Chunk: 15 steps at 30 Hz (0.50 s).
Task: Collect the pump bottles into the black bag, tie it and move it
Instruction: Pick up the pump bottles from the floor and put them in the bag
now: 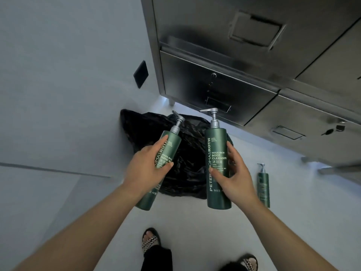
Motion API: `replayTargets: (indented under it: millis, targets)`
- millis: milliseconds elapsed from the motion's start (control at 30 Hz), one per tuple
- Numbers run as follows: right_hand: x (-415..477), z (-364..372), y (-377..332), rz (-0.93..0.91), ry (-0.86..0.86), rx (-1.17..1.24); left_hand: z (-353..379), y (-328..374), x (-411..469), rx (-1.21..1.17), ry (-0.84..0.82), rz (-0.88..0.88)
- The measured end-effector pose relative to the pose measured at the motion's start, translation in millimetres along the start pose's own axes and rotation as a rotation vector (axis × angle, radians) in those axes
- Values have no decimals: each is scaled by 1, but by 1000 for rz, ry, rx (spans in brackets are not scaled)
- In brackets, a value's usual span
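My left hand [145,167] grips a dark green hand wash pump bottle [172,142], tilted with its silver pump pointing up and away. My right hand [235,173] grips a second green pump bottle [215,151] labelled body cleanser, held nearly upright. Both bottles hang above a crumpled black bag [187,159] lying on the pale floor. A third green pump bottle [263,185] stands on the floor to the right of my right hand.
A steel cabinet [244,65] with drawers and handles stands just behind the bag. A grey wall with a black plate [141,74] rises on the left. My sandalled feet [150,239] are at the bottom, on the pale floor [195,222].
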State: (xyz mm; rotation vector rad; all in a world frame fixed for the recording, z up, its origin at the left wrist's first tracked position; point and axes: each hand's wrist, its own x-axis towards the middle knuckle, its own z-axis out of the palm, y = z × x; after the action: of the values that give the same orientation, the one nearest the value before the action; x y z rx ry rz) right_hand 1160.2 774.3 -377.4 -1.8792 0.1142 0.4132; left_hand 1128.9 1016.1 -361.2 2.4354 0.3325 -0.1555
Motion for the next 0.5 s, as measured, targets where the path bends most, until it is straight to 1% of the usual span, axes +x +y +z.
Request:
replayTargets:
  millis: [67,200,300,400,500]
  targets:
    - [25,15,48,-26,13,24,49,-28,10,-20,22,-1]
    - [65,44,150,-82,-25,40,139,-88,31,-26,71,6]
    - [88,61,221,-138,-54,5,194,-134,49,36,78,24]
    - [116,71,275,-224,-72,-48,236,-172,70,72,104,85]
    - [145,80,312,-319,-70,-78,268,-203,91,113,158,135]
